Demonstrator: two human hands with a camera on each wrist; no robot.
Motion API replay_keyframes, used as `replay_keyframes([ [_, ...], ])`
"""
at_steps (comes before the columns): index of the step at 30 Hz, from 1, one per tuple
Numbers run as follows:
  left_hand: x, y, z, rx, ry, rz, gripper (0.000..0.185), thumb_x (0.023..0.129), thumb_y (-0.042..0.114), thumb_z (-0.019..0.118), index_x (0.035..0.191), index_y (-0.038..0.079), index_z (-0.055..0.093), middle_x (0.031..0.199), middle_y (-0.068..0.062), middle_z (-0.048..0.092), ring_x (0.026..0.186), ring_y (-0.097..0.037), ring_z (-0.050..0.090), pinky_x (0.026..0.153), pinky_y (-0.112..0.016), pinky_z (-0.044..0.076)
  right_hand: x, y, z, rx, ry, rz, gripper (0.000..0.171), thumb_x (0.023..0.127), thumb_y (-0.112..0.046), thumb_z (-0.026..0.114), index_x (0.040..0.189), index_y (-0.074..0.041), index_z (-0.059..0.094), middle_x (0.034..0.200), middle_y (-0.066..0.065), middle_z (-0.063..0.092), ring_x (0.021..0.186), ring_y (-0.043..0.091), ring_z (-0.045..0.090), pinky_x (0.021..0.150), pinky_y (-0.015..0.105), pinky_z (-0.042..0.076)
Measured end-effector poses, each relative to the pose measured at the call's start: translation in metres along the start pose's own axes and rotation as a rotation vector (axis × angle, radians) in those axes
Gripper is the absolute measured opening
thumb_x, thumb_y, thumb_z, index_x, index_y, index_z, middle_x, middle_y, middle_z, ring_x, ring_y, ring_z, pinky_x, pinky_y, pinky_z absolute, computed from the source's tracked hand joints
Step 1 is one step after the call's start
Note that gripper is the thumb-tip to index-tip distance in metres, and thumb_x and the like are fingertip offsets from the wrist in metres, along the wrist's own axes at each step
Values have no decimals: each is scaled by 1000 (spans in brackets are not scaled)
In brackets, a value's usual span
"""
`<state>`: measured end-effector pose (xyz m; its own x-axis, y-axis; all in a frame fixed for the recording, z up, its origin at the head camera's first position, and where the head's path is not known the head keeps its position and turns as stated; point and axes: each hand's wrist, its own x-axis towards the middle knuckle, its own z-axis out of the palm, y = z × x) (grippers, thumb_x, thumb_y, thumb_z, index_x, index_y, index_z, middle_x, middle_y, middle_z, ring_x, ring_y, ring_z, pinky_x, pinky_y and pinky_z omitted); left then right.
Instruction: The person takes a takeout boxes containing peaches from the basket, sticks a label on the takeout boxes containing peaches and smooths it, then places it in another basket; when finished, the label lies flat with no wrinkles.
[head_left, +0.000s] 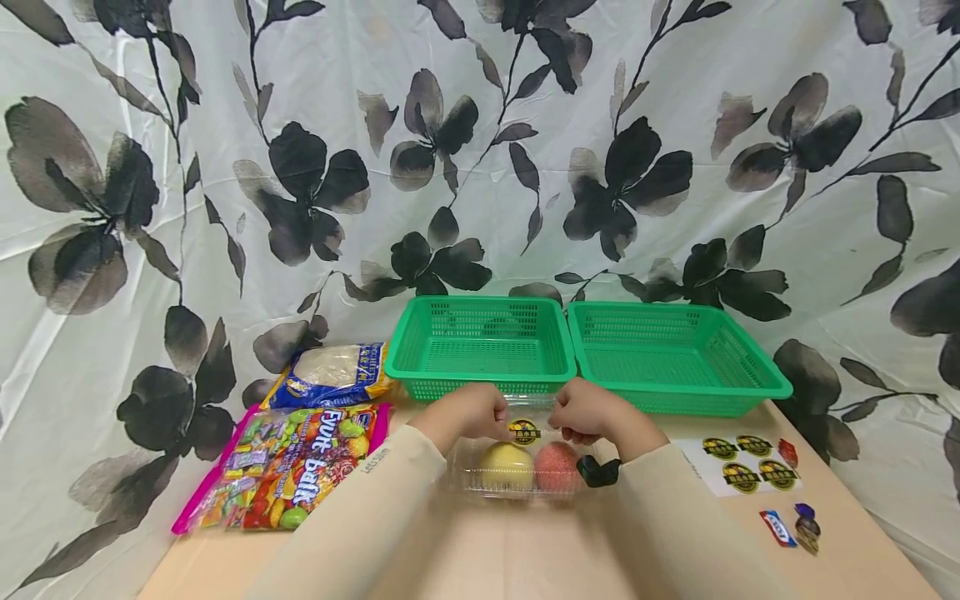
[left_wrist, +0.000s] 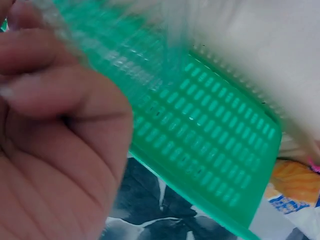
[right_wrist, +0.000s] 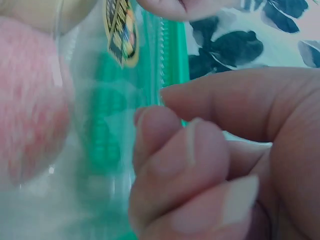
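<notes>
A clear plastic box point(head_left: 517, 492) lies in front of me, with a round yellow fruit point(head_left: 507, 467) and a pinkish-red fruit point(head_left: 557, 467) inside. A black and gold sticker point(head_left: 524, 431) is on its clear lid. My left hand point(head_left: 480, 412), its fingers curled, holds the lid's far edge on the left. On the right side my right hand point(head_left: 588, 417) pinches that edge between thumb and fingers, seen closer in the right wrist view. The exact contact of the left fingertips is hidden in the left wrist view.
Two green baskets, left point(head_left: 480, 387) and right point(head_left: 682, 398), stand behind the box. A blue and yellow bag point(head_left: 330, 375) and a colourful candy bag point(head_left: 300, 467) lie to the left. A sticker sheet point(head_left: 738, 487) and small wrapped candies point(head_left: 778, 528) are at right.
</notes>
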<state>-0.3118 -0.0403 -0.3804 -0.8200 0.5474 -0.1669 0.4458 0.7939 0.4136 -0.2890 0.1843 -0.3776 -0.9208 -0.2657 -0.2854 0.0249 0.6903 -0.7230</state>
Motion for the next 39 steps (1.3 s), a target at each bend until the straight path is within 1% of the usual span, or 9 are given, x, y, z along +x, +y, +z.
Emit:
replay_keyframes([
  [7,-6,-9,-3,-36,90,45,19,90,17,78,78,16,64,72,5,58,68,-12,52,65,-30,46,-15,26,-22,107,97,5,32,101,-22,62,73,-7,60,62,4,54,51,14,44,47,25,39],
  [10,-11,-16,2,-64,165,77,13,92,16,75,85,16,65,71,5,58,65,-11,51,64,-29,47,-23,45,-33,161,163,10,30,103,-26,60,81,-6,62,69,6,58,55,16,48,51,29,44],
  [15,-25,-31,16,-115,390,76,3,95,18,69,97,17,67,74,8,58,68,-8,52,65,-27,48,-35,80,-54,239,295,13,29,106,-30,57,95,-3,62,77,8,61,67,21,56,61,37,53],
  [19,-36,-39,24,-210,570,49,15,95,21,71,107,12,71,90,5,68,86,-13,64,80,-33,56,-44,101,-66,287,406,28,36,107,-33,53,108,1,63,83,3,66,76,18,65,71,36,59],
  [23,-43,-41,28,-289,686,2,30,94,24,74,120,10,69,109,-3,72,105,-23,69,94,-42,57,-47,120,-72,351,541,63,46,108,-37,50,122,6,58,90,0,68,79,7,68,77,30,62],
  [28,-49,-47,32,-418,715,-98,46,93,28,75,132,7,61,121,-10,70,111,-29,67,98,-45,55,-46,139,-73,512,713,141,44,105,-39,55,115,3,54,83,-5,67,73,3,68,71,23,61],
  [32,-54,-54,41,-539,670,-197,55,90,26,77,136,3,56,125,-15,68,112,-32,67,96,-48,56,-44,151,-75,691,808,229,46,100,-43,62,112,1,57,72,-6,67,65,6,68,64,24,60],
  [35,-56,-59,48,-604,611,-254,64,88,29,78,139,-1,53,124,-17,68,111,-32,68,94,-46,58,-42,157,-76,814,818,279,50,98,-47,65,114,0,59,71,-4,67,64,8,69,64,25,61],
  [39,-59,-62,57,-651,518,-289,73,87,34,78,142,-6,50,116,-16,73,98,-26,72,85,-40,61,-38,162,-77,996,745,276,45,99,-47,63,113,-4,60,74,-3,70,69,8,71,72,26,62],
])
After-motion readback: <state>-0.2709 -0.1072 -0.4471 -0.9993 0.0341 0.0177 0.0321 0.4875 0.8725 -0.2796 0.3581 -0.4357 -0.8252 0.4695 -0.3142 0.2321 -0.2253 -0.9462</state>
